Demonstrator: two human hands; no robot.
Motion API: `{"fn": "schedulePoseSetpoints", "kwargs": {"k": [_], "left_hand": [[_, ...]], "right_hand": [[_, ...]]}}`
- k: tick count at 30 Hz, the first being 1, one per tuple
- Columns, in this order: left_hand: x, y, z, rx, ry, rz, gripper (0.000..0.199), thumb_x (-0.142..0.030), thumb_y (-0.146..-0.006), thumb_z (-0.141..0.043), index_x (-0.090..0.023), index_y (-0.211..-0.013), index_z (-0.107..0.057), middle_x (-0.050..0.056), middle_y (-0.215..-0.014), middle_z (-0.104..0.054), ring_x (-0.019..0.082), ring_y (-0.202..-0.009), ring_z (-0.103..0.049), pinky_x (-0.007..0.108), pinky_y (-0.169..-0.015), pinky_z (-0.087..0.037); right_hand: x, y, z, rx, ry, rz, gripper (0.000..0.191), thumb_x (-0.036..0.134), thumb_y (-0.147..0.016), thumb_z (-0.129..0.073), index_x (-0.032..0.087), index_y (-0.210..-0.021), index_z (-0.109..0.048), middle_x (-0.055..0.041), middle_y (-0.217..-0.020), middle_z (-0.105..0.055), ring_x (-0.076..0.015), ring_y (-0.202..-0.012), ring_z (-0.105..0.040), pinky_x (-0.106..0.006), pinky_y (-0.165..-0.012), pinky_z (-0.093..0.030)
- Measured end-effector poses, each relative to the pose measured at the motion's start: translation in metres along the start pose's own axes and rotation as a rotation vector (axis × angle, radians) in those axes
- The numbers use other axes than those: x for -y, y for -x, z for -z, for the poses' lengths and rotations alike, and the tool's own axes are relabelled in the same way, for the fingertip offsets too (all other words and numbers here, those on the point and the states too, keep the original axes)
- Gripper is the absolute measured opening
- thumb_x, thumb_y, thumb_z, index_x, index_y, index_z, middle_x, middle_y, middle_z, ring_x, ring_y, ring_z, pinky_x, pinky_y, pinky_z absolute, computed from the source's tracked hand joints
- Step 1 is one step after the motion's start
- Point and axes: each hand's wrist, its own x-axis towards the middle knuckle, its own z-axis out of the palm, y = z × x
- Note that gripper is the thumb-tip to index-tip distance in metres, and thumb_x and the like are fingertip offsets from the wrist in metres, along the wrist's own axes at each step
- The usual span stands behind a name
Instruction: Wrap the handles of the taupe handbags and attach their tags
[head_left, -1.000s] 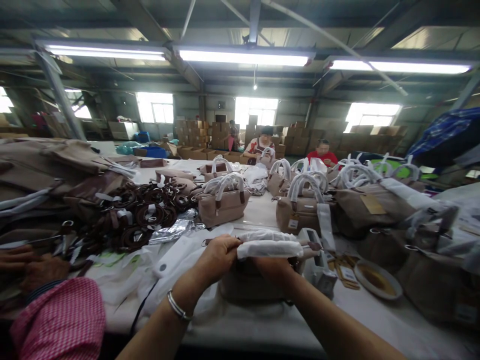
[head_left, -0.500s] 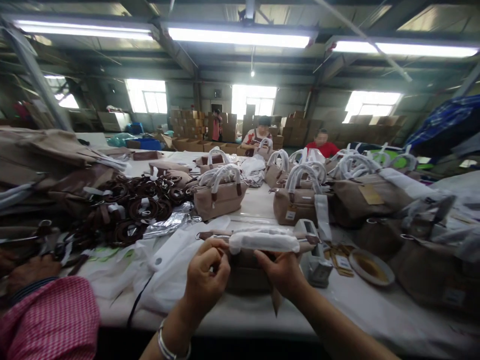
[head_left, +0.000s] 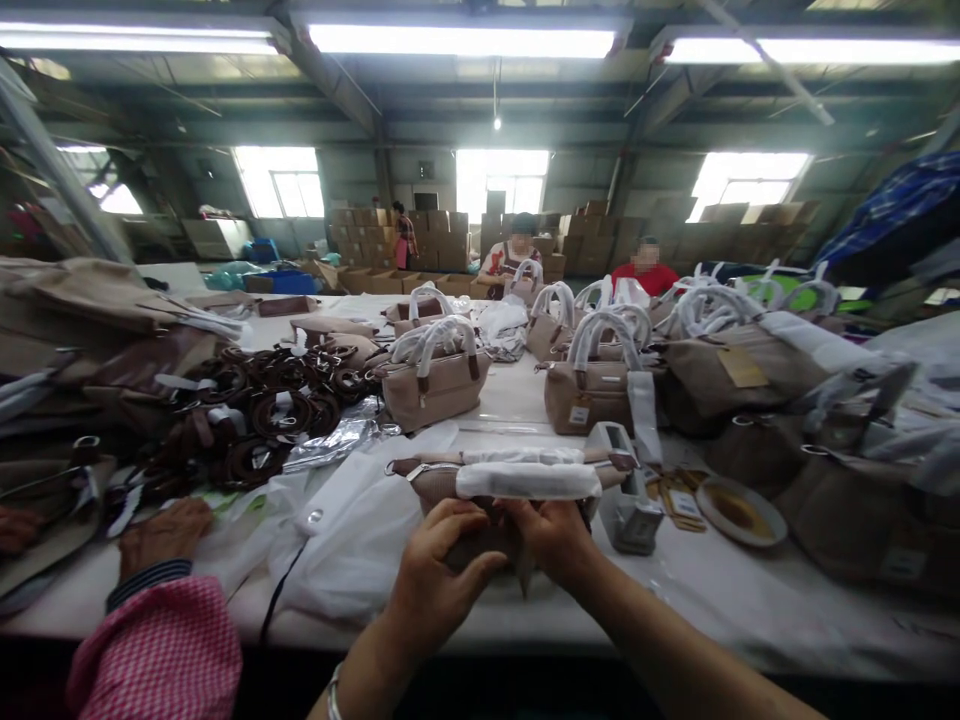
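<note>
A small taupe handbag (head_left: pixel 435 483) stands right before me, its zip along the top and its handles wrapped in white padding (head_left: pixel 529 481). My left hand (head_left: pixel 439 565) is at the bag's front, thumb and fingers apart, fingertips close to the fabric under the wrapped handle. My right hand (head_left: pixel 555 540) is closed at the front of the bag just below the handle, its thumb pressed in. A pointed tag-like piece (head_left: pixel 524 580) hangs between the hands. What the right fingertips grip behind the bag front is partly hidden.
Left lie coiled brown straps (head_left: pixel 281 415), white plastic bags (head_left: pixel 360 560) and a co-worker's hand (head_left: pixel 165 535) in a pink checked sleeve. A grey device (head_left: pixel 634 520), tags (head_left: pixel 681 500) and a round dish (head_left: pixel 741 510) are right. More handbags (head_left: pixel 435 390) stand behind.
My left hand has left the zip end, moved right and down to the bag's front, and its fingers have opened. My right hand has shifted slightly left. The co-worker's hand has moved right.
</note>
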Motion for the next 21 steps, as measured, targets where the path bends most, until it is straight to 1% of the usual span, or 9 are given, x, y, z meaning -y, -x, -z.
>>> {"fn": "schedulePoseSetpoints", "kwargs": {"k": [1, 3, 5, 7, 9, 11, 14, 17, 21], "left_hand": [[0.001, 0.000, -0.003, -0.001, -0.005, 0.015, 0.024, -0.022, -0.078, -0.076, -0.018, -0.101, -0.069, 0.008, -0.101, -0.066, 0.021, -0.096, -0.064, 0.032, -0.083, -0.055], [0.004, -0.001, -0.009, -0.019, -0.006, 0.034, 0.019, -0.019, -0.079, -0.073, -0.019, -0.097, -0.070, 0.007, -0.099, -0.067, 0.020, -0.095, -0.064, 0.031, -0.083, -0.055], [0.006, -0.003, -0.012, -0.056, 0.002, 0.044, 0.011, -0.016, -0.082, -0.068, -0.019, -0.092, -0.072, 0.007, -0.095, -0.067, 0.019, -0.091, -0.065, 0.029, -0.081, -0.055], [0.008, -0.004, -0.013, -0.074, 0.017, 0.070, 0.010, -0.016, -0.085, -0.065, -0.019, -0.089, -0.073, 0.006, -0.092, -0.068, 0.017, -0.088, -0.066, 0.027, -0.078, -0.055], [0.008, -0.005, -0.012, -0.071, 0.028, 0.124, 0.011, -0.019, -0.087, -0.063, -0.019, -0.086, -0.073, 0.005, -0.091, -0.068, 0.017, -0.087, -0.066, 0.027, -0.077, -0.054], [0.006, -0.005, -0.010, -0.046, 0.026, 0.177, 0.015, -0.023, -0.090, -0.059, -0.019, -0.084, -0.072, 0.005, -0.090, -0.068, 0.017, -0.087, -0.065, 0.027, -0.078, -0.053], [0.001, -0.005, -0.008, 0.009, 0.009, 0.197, 0.020, -0.025, -0.092, -0.056, -0.018, -0.081, -0.071, 0.005, -0.087, -0.067, 0.017, -0.085, -0.064, 0.028, -0.078, -0.051], [-0.003, -0.004, -0.006, 0.027, -0.006, 0.211, 0.022, -0.027, -0.093, -0.054, -0.018, -0.080, -0.069, 0.005, -0.086, -0.066, 0.017, -0.084, -0.063, 0.028, -0.077, -0.050], [-0.008, -0.003, -0.004, -0.026, 0.006, 0.252, 0.023, -0.030, -0.092, -0.054, -0.018, -0.080, -0.069, 0.005, -0.086, -0.067, 0.018, -0.084, -0.063, 0.028, -0.077, -0.050]], "right_hand": [[0.003, 0.002, 0.000, 0.045, -0.035, -0.028, 0.028, 0.042, -0.090, -0.059, 0.019, -0.092, -0.075, -0.0074, -0.088, -0.074, -0.0279, -0.095, -0.067, -0.041, -0.093, -0.050], [0.005, 0.006, -0.001, 0.119, -0.079, -0.070, 0.029, 0.040, -0.092, -0.055, 0.019, -0.090, -0.074, -0.0071, -0.088, -0.075, -0.0252, -0.091, -0.069, -0.038, -0.089, -0.053], [0.001, 0.012, -0.002, 0.163, -0.184, -0.094, 0.022, 0.034, -0.089, -0.058, 0.019, -0.097, -0.072, -0.0067, -0.092, -0.075, -0.0238, -0.090, -0.070, -0.038, -0.087, -0.054], [-0.006, 0.018, -0.003, 0.156, -0.249, -0.062, 0.025, 0.026, -0.084, -0.061, 0.020, -0.108, -0.068, -0.0068, -0.100, -0.074, -0.0233, -0.095, -0.070, -0.038, -0.088, -0.055], [-0.012, 0.022, -0.003, 0.085, -0.143, 0.031, 0.029, 0.021, -0.080, -0.063, 0.022, -0.109, -0.067, -0.0069, -0.103, -0.073, -0.0235, -0.097, -0.069, -0.038, -0.088, -0.055], [-0.014, 0.024, 0.000, 0.015, 0.084, 0.155, 0.026, 0.017, -0.079, -0.065, 0.023, -0.104, -0.070, -0.0066, -0.099, -0.074, -0.0236, -0.094, -0.070, -0.038, -0.087, -0.055], [-0.011, 0.022, 0.002, -0.004, 0.321, 0.328, 0.023, 0.014, -0.081, -0.065, 0.023, -0.101, -0.072, -0.0062, -0.095, -0.076, -0.0232, -0.089, -0.071, -0.035, -0.083, -0.056], [-0.009, 0.017, 0.001, 0.007, 0.388, 0.429, 0.018, 0.015, -0.086, -0.063, 0.023, -0.098, -0.073, -0.0052, -0.090, -0.077, -0.0215, -0.081, -0.072, -0.030, -0.075, -0.057], [-0.011, 0.012, -0.003, -0.020, 0.427, 0.479, 0.014, 0.020, -0.089, -0.063, 0.021, -0.099, -0.072, -0.0055, -0.087, -0.078, -0.0213, -0.077, -0.073, -0.029, -0.072, -0.056]]}}
